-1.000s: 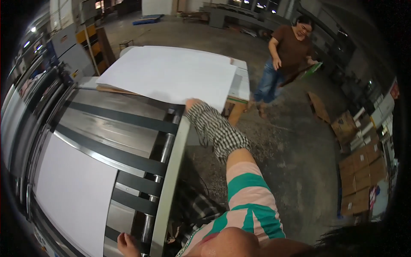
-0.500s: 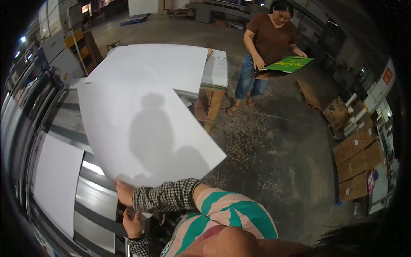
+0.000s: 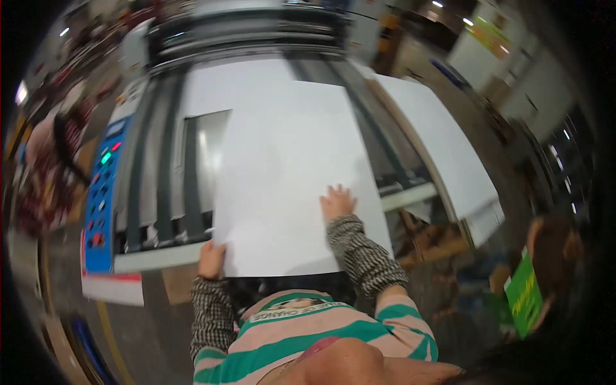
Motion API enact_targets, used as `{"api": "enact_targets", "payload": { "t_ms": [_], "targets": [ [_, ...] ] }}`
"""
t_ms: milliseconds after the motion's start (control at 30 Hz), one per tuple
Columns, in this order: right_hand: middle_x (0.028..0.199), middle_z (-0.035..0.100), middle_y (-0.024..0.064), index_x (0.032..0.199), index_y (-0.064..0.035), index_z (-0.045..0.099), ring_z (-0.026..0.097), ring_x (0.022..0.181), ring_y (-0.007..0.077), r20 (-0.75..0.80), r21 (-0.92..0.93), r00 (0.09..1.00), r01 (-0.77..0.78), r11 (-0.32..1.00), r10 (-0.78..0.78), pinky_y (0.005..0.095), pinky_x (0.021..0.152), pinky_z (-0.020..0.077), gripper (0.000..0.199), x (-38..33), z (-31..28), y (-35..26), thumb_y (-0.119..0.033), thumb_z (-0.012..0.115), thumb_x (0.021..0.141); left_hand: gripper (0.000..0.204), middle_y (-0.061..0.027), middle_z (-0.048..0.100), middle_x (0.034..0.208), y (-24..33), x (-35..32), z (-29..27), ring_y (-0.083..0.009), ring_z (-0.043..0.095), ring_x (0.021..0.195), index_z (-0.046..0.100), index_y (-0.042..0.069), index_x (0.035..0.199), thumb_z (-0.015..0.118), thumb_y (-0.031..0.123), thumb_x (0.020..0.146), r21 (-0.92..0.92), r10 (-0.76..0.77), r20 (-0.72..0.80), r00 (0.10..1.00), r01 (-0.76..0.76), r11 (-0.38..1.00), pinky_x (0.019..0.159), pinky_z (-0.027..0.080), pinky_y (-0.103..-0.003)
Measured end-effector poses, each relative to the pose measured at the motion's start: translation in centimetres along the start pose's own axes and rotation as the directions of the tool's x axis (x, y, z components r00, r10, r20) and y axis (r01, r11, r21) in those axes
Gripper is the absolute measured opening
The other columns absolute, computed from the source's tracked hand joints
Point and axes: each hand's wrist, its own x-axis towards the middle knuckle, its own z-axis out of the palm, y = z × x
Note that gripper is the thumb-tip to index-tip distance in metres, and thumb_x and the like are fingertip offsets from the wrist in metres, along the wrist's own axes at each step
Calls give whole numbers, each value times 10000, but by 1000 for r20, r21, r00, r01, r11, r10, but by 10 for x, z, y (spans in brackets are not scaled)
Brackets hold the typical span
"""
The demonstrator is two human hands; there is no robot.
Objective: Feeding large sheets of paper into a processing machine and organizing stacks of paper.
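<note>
A large white sheet (image 3: 292, 173) of paper or thin board lies over the dark belts of a feeding machine (image 3: 144, 173), its near edge close to my body. At its near left corner my left hand (image 3: 212, 260) is closed on the sheet's edge, thumb on top. My right hand (image 3: 338, 204) rests flat on the sheet's right part, fingers spread. Farther up the belts, a second white sheet (image 3: 237, 80) lies toward the rollers, partly covered by the near one.
A blue control panel (image 3: 102, 199) with lit buttons runs along the machine's left side. More white sheets (image 3: 443, 135) are stacked on the right. At lower right, a blurred co-worker (image 3: 553, 256) holds a green printed sheet (image 3: 525, 295). Dark rollers (image 3: 250, 35) cross the far end.
My view has swung from the stack to the machine. The large sheet has come over the belts. My left hand has closed on its edge, and my right hand now lies flat on it.
</note>
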Motion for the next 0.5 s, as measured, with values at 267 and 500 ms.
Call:
{"api": "enact_targets", "payload": {
  "t_ms": [267, 500],
  "targets": [
    [1338, 183, 147, 1258, -82, 300, 106, 1240, 319, 69, 97, 989, 127, 987, -134, 483, 996, 36, 504, -10, 26, -20, -339, 360, 829, 296, -101, 569, 919, 16, -52, -22, -168, 541, 803, 503, -62, 1022, 502, 62, 753, -64, -149, -6, 989, 149, 987, 712, 427, -273],
    [1318, 220, 170, 1218, -90, 372, 120, 1229, 346, 28, 160, 974, 218, 963, -225, 515, 976, 54, 491, -9, 43, -34, -330, 437, 795, 271, -102, 571, 911, 14, -70, -39, -169, 545, 807, 516, -78, 988, 521, 21, 736, -198, -272, -45, 961, 258, 946, 731, 426, -264]
  ]
}}
